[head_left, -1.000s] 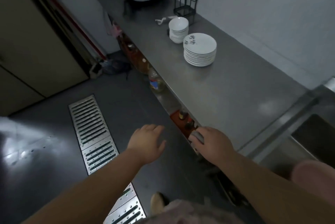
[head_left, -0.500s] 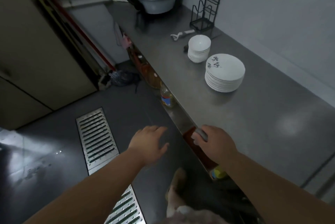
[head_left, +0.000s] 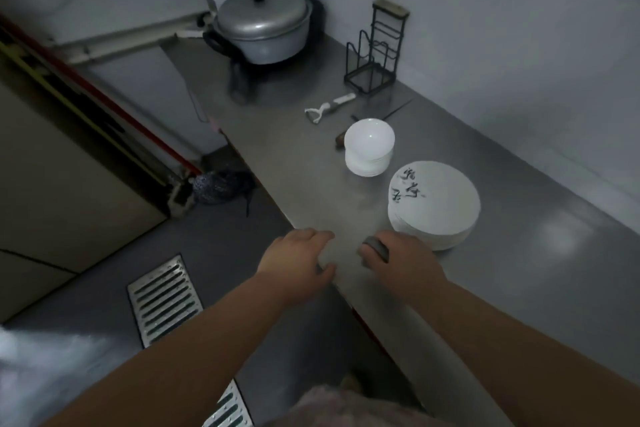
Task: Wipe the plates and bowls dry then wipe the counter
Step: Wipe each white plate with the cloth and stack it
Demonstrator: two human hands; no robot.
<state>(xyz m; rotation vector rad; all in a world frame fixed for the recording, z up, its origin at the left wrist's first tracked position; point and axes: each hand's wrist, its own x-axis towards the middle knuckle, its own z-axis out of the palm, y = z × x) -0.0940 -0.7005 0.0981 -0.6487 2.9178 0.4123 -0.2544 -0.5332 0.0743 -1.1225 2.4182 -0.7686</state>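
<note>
Steel counter (head_left: 311,177) — right hand (head_left: 398,260) grips grey pad (head_left: 375,248); left hand (head_left: 294,264) relaxed; round white plates (head_left: 434,208).

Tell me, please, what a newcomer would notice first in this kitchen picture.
Probably the white plates, stacked on the steel counter just beyond the right hand, with a stack of white bowls behind them. Next, the lidded pot at the counter's far end. The right hand grips something small and grey, while the left hand reaches over the counter's edge.

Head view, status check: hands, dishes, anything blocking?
Left hand open at counter edge. Right hand gripping small grey object. Plates, bowls stacked, untouched. Nothing blocking.
</note>
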